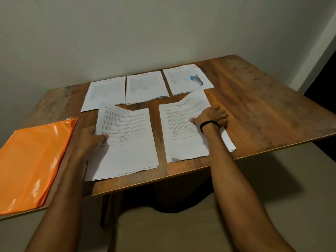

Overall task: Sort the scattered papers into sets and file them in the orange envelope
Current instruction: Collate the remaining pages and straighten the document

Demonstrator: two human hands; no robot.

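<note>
Seen from my head: the orange envelope [34,160] lies flat at the left of the wooden table [263,106]. It is glossy plastic, and I cannot tell what is inside. My left hand [91,140] pinches the near left stack [127,142] of white sheets, thumb on top. My right hand [211,115] grips the near right stack [181,139] at its right edge. A blue stapler [196,80] rests on the far right stack [181,77]. The print is too blurred to read.

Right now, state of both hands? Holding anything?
Left hand: closed, pinching the left edge of the near-left paper stack.
Right hand: closed, gripping the right edge of the near-right paper stack.
</note>
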